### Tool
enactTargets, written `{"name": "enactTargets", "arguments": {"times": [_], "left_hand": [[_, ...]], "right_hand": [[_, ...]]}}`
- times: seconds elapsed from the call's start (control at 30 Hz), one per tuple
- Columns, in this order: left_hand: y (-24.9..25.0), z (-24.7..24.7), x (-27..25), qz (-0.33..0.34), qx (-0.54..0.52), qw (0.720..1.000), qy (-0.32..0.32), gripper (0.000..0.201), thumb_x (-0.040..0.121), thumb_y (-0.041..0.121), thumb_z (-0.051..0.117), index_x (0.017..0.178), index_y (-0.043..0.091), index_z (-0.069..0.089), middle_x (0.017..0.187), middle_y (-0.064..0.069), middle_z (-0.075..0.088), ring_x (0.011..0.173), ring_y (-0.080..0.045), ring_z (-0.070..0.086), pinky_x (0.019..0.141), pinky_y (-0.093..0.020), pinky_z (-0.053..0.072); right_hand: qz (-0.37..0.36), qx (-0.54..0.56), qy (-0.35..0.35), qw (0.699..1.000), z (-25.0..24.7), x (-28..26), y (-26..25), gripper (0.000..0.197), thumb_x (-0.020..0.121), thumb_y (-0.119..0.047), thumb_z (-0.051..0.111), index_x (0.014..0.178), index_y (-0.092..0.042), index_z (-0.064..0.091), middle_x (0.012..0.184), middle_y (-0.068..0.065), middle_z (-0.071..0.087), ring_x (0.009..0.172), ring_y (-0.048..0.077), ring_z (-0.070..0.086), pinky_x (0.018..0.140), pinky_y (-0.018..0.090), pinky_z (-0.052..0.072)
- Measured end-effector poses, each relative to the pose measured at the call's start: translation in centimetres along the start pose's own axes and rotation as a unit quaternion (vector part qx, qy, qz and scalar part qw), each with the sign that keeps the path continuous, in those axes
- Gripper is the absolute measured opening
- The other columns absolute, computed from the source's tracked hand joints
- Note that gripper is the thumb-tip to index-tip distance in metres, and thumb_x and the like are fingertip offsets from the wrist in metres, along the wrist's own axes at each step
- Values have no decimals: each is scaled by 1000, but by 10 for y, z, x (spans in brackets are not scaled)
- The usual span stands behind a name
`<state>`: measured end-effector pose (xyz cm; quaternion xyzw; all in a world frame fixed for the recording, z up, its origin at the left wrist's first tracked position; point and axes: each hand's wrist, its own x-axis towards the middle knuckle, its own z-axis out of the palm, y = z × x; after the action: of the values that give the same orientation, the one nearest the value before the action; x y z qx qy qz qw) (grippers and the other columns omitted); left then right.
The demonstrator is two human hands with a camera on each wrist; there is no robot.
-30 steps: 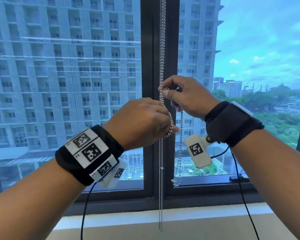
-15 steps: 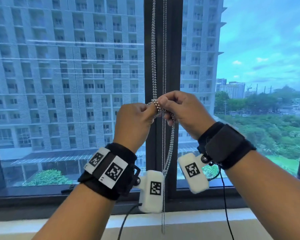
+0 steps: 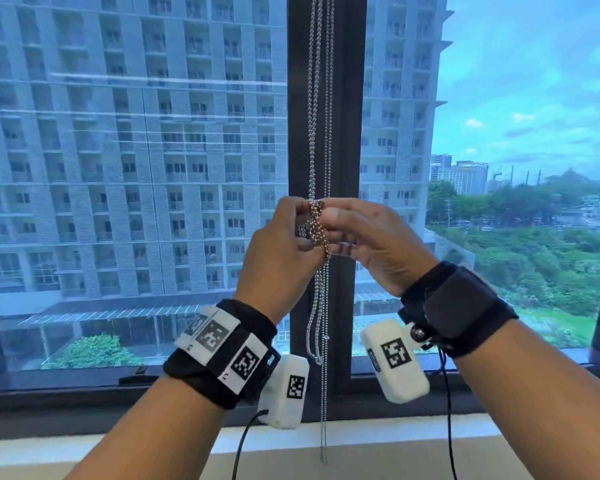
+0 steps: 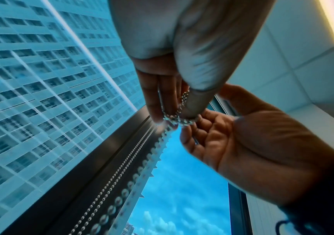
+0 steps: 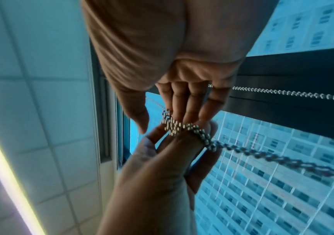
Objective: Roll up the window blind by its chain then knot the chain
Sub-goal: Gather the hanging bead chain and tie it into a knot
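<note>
A silver bead chain point(image 3: 321, 98) hangs down in front of the dark window mullion point(image 3: 347, 133). Its strands are bunched into a small tangle point(image 3: 316, 220) at chest height, and loose loops point(image 3: 317, 323) dangle below. My left hand point(image 3: 291, 233) pinches the tangle from the left, my right hand point(image 3: 347, 230) from the right, fingertips almost touching. In the left wrist view my left hand point(image 4: 174, 111) has thumb and fingers closed on the beads point(image 4: 179, 120). The right wrist view shows my right hand point(image 5: 162, 117) at the wound beads point(image 5: 174, 127), which lie over the left thumb point(image 5: 182, 143). No blind shows.
Window glass point(image 3: 136, 168) fills both sides of the mullion. The dark lower frame point(image 3: 84, 403) and a pale sill point(image 3: 361, 441) run below the hands. Black cables point(image 3: 447, 427) hang from both wrist units near the chain's lower end point(image 3: 323, 455).
The hands, apart a second ago with the left one lower and a loop round its fingers, have come together. The loop has been drawn into a tight bunch between them.
</note>
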<state>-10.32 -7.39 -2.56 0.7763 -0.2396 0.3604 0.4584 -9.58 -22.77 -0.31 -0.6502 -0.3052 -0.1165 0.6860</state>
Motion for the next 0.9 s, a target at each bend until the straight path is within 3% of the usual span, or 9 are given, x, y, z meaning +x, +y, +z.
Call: {"name": "enactTargets", "arguments": {"times": [0.1,0.23,0.3,0.4,0.47,0.57,0.73,0.83,0.9], "left_hand": [[-1,5,0,16,42,999,3,47,85,16,71,125,28,51,99,16,66,71,-5,70,74,-37,56],[-4,7,-2,7,33,999,0,49,87,17,69,131,30,53,95,14,68,74,-6,70,73,-32,57],[-5,5,-1,-8,6,1000,-14,48,86,16,70,129,32,56,96,13,69,73,-4,70,69,-19,53],[-9,-2,6,-33,-51,997,-50,49,82,10,72,122,36,63,100,6,74,76,-11,73,64,-14,48],[-11,-7,9,-43,-97,992,-70,52,81,4,73,117,40,65,101,3,76,76,-14,74,61,-12,46],[-12,-11,9,-60,-129,986,-84,55,79,8,77,127,33,65,105,4,76,85,-7,73,75,-21,55],[-22,-15,5,-113,-176,972,-107,72,73,16,83,140,15,56,109,-5,76,102,-18,73,97,-38,54],[-23,-22,2,-144,-235,956,-97,45,84,0,72,128,6,63,96,-10,79,93,-16,75,88,-28,56],[-22,-26,1,-164,-297,935,-98,23,89,-2,67,111,4,70,93,-11,79,87,-18,75,86,-30,58]], "right_hand": [[-32,-67,47,996,9,1,8,36,84,0,74,118,-6,63,94,12,73,85,16,70,81,33,58],[-70,-140,84,984,12,0,17,36,84,1,68,115,-16,67,100,24,72,98,36,71,95,50,55],[-79,-153,82,982,12,0,17,36,85,0,63,111,-24,69,100,23,73,96,35,72,89,47,59],[-56,-109,67,990,8,3,15,35,88,4,61,116,-15,69,95,22,73,83,21,70,72,28,58],[-29,-58,40,997,5,4,16,34,88,2,64,119,-12,68,97,19,71,85,21,64,75,31,54],[-11,-2,-8,1000,1,4,19,41,83,6,63,117,-17,66,104,15,73,87,21,65,76,31,53],[-22,-38,-22,999,4,0,22,54,75,9,60,121,-19,63,89,7,66,74,14,59,61,21,45],[-17,-55,-3,998,2,-4,25,50,77,8,55,122,-13,64,87,6,66,73,14,55,60,24,40],[-11,-61,11,998,2,-5,27,48,76,5,52,118,-13,66,86,6,66,70,13,53,59,23,40]]}}
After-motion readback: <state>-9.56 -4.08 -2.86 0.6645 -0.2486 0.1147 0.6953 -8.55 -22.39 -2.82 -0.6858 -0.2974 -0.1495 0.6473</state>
